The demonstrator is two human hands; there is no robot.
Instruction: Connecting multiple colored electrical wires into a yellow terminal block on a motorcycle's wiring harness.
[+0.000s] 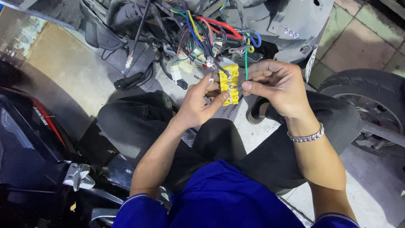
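A person is crouching on the floor. The left hand (pixel 198 103) is pinching a yellow terminal block (pixel 230 84) between its fingers, just below a tangle of coloured wires (pixel 202 29). The right hand (pixel 274 86) is pinching a green wire (pixel 246 63) at the block. Holding the block steady and feeding the wire straight should help. No packages or signs are showing; lettering on the dark red-striped panel (pixel 29 135) at left is too blurred to make out.
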